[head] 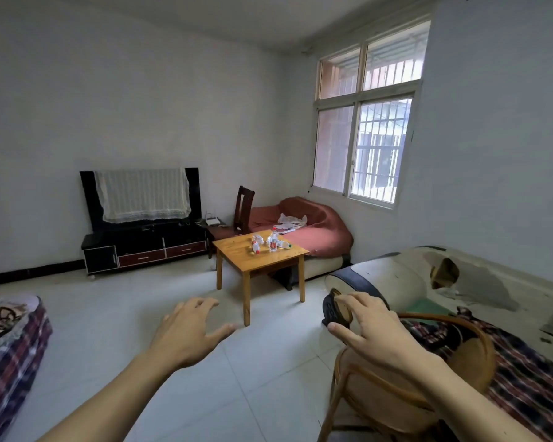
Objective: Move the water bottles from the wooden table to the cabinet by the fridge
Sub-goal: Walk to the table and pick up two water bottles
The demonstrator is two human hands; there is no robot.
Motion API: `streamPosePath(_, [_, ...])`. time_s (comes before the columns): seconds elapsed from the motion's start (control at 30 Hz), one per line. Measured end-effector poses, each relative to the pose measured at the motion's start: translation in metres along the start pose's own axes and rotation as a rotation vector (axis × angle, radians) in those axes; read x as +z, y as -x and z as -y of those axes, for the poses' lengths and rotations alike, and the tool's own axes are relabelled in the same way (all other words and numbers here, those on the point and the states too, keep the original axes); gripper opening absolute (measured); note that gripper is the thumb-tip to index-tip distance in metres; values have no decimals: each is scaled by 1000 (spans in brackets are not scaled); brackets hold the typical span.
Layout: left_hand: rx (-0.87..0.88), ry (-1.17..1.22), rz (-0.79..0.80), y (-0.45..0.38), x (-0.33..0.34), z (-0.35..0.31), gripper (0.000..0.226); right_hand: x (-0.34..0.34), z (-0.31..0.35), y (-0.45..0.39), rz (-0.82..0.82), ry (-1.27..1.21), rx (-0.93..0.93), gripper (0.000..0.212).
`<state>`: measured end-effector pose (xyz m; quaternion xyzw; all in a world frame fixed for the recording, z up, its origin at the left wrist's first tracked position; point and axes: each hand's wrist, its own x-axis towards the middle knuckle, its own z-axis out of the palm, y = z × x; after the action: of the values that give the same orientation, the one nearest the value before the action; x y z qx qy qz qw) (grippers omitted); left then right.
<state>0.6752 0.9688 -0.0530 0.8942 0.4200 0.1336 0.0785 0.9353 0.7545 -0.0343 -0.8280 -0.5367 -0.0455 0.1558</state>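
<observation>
Head view, left to right: at nine o'clock a TV stand (144,250); the left hand (186,333) reaches forward, fingers spread, empty. At twelve o'clock, well apart, the wooden desk (237,260) carries the water bottles (270,242), one upright, others lying. The right hand (374,330) is spread and empty over a rattan chair (406,387). Judged step: approaching; next means walking closer, then gripping bottles. No cabinet or fridge shows.

One wide-angle camera rides on my head, looking forward and slightly down across the room. My left grip (186,333) and right grip (372,330) sit close below; the counter (237,256) stands well off, mid-frame.
</observation>
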Motion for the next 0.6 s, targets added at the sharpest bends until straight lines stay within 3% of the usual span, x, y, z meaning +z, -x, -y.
streamPosePath(0.17, [-9, 8, -63, -81, 2, -18, 71, 6, -40, -80, 4, 17, 1, 76])
streamPosePath(0.3, [-13, -14, -24, -131, 24, -13, 73, 23, -52, -130, 31, 35, -19, 64])
streamPosePath(0.6, [23, -34, -27, -271, 59, 27, 76, 71, -63, -271, 18, 115, -57, 78])
